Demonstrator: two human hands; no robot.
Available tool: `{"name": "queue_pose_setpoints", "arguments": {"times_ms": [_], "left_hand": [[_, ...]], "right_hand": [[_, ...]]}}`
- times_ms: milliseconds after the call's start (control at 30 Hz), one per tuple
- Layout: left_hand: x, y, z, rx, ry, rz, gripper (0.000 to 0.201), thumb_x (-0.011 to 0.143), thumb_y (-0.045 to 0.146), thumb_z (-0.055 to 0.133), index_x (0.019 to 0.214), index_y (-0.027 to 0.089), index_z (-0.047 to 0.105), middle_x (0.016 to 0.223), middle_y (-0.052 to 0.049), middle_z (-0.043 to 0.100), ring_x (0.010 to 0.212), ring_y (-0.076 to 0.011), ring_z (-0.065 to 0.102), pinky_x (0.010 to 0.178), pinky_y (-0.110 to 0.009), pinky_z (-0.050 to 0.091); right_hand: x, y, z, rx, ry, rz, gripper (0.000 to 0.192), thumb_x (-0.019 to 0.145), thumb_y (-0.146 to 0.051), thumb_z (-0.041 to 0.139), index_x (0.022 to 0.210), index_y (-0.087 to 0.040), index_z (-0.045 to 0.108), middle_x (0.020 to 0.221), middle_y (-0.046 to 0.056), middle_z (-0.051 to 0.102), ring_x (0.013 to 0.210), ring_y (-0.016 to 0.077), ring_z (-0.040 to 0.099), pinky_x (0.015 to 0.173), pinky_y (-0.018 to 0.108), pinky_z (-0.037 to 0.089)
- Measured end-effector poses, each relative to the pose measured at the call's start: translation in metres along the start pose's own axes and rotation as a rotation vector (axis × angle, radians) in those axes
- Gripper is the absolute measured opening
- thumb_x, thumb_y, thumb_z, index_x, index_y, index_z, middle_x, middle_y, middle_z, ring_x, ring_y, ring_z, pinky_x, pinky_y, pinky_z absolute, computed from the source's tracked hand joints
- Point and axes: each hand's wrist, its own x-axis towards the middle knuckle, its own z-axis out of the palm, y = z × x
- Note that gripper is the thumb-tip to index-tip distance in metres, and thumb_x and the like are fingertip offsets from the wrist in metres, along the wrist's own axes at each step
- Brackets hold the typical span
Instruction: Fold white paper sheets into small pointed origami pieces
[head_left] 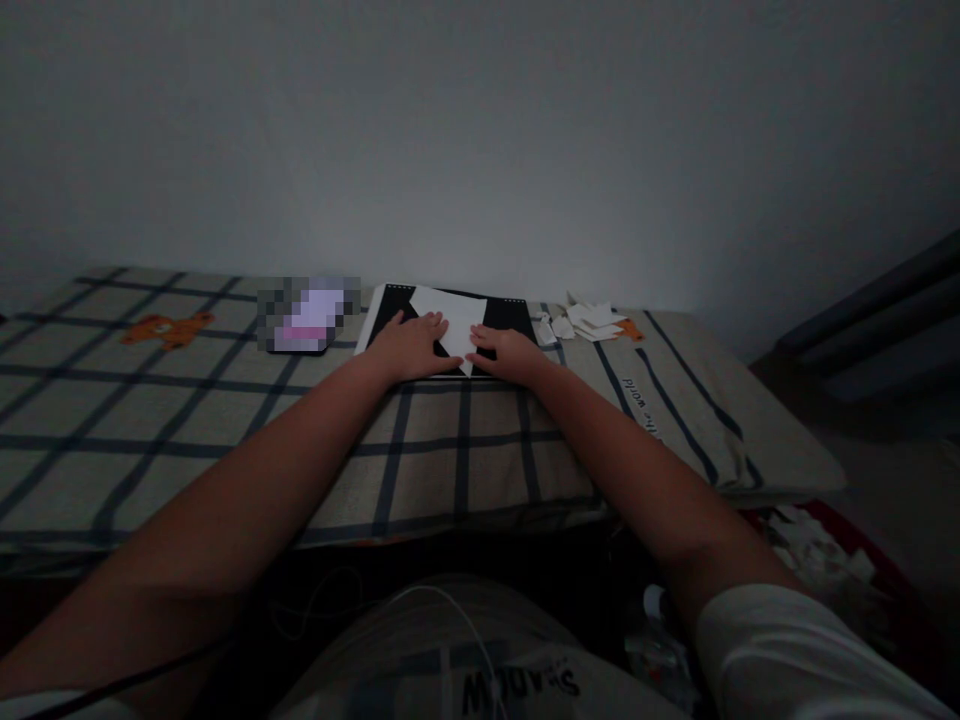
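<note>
Currently, the head view shows both hands extended forward onto a dark board [390,305] that lies on a plaid bedcover [225,420].

Left hand [411,347]: palm down, fingers [435,322] spread flat and nearly straight. The fingertips press on the left edge of a white paper sheet [457,312]. Nothing is gripped; contact is by pressure only.

Right hand [510,352]: palm down, fingers [484,340] extended toward the left and lying flat. The fingertips rest on the lower right edge of the sheet, near its bottom corner. Nothing is enclosed by this hand either.

Paper sheet: lies on the board, between the two sets of fingertips and just beyond them, with a folded, angular outline.

Beyond and to the right of the right fingers, well apart, lies a cluster of white paper scraps [592,320]. To the left of the left fingers, near the board, lies a blurred object [307,315]; its identity cannot be determined. An orange bear print [166,328] marks the bedcover farther left.
</note>
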Motion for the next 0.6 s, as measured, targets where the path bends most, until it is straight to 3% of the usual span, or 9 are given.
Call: {"name": "queue_pose_setpoints", "arguments": {"times_ms": [233, 600], "left_hand": [[0.0, 0.0, 0.0, 0.008, 0.02, 0.015, 0.091, 0.09, 0.07, 0.046, 0.156, 0.009, 0.036, 0.163, -0.019, 0.033, 0.151, -0.0322, 0.032, 0.124, -0.051, 0.017], [0.005, -0.01, 0.001, 0.004, 0.064, 0.025, 0.067, 0.095, 0.053, 0.046, 0.151, 0.016, 0.046, 0.159, -0.013, 0.042, 0.146, -0.0252, 0.041, 0.125, -0.048, 0.015]], "right_hand": [[0.0, -0.001, -0.001, -0.003, -0.015, 0.015, 0.049, 0.098, -0.04, 0.055, 0.137, -0.012, 0.062, 0.149, 0.014, 0.053, 0.139, 0.0264, 0.051, 0.117, 0.04, 0.041], [0.0, -0.001, -0.002, -0.002, -0.025, 0.009, 0.05, 0.098, -0.039, 0.054, 0.139, -0.012, 0.061, 0.149, 0.014, 0.053, 0.142, 0.0249, 0.049, 0.118, 0.039, 0.039]]}}
